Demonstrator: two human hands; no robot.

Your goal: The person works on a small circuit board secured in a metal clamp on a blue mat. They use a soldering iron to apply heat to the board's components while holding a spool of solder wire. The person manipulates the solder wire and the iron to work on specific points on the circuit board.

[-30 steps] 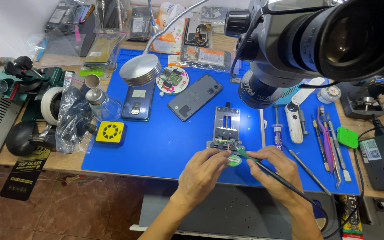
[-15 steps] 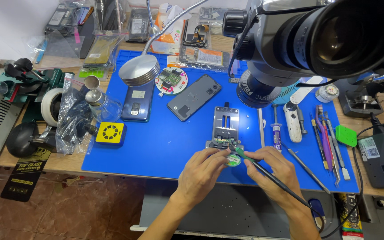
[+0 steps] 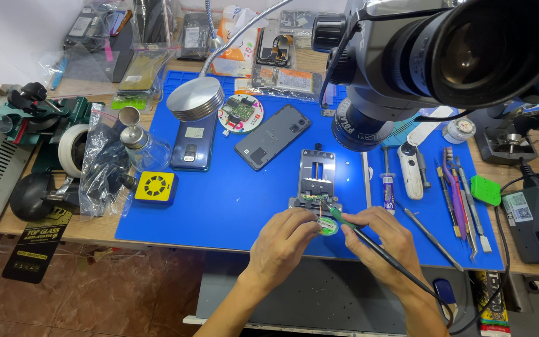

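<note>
My right hand [image 3: 378, 240] grips a soldering iron [image 3: 369, 242] like a pen, its green-collared tip touching a small circuit board [image 3: 315, 200] clamped at the near end of a metal board holder [image 3: 316, 175]. My left hand [image 3: 280, 242] rests on the blue mat [image 3: 232, 206] beside it, pinching a thin solder wire that runs up to the board. A small round green solder spool [image 3: 329, 226] lies between my hands.
A large microscope head [image 3: 432, 56] hangs over the mat's right side. Two phones [image 3: 272, 136] [image 3: 193, 148], a gooseneck lamp [image 3: 196, 98], a yellow fan box [image 3: 155, 187], a syringe [image 3: 387, 181] and several tweezers and pry tools [image 3: 463, 200] lie around. A grey station [image 3: 538, 221] sits right.
Both hands stay at the board; the iron tip and wire shift only slightly. The view has tilted a little.
</note>
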